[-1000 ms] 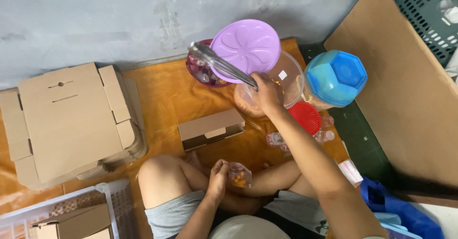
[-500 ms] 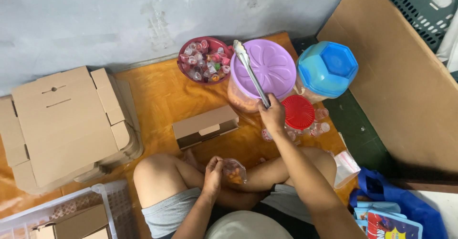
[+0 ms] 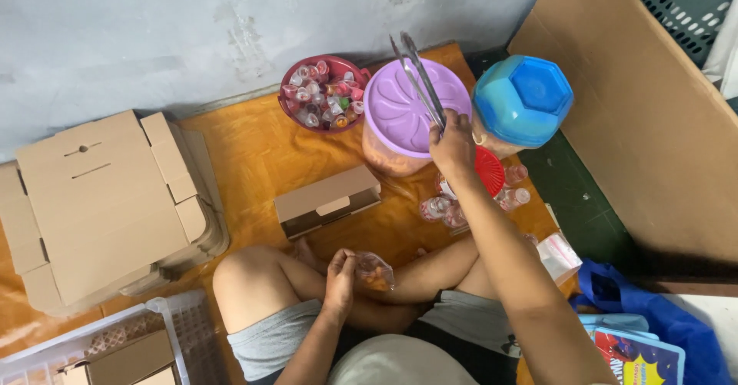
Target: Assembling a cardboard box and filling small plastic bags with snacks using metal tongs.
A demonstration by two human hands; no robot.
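On the orange floor mat (image 3: 254, 154), just above centre of the view, a pair of metal tongs (image 3: 419, 77) is gripped at its lower end by the right hand (image 3: 452, 145), the fingers closed around it; the tongs point toward 11 o'clock and lie across the purple lid (image 3: 400, 108) of a clear tub with orange contents. At 9 o'clock of that tub, touching it or nearly so, a dark red bowl (image 3: 323, 93) filled with small colourful cups is seen. At 3 o'clock of the tub a jar with a blue faceted lid (image 3: 526, 99) stands, and under the right wrist a red lid (image 3: 490, 171) and several small clear bottles (image 3: 442, 208) are found. Toward 6 o'clock, over the crossed legs, a small clear bag (image 3: 374, 271) holding orange pieces is pinched by the left hand (image 3: 338, 273). A small folded cardboard box (image 3: 327, 200) lies between the knees and the tub. At 9 o'clock a stack of flat cardboard boxes (image 3: 100, 200) rests, and at 7 o'clock a white plastic crate (image 3: 165, 316) is partly seen.
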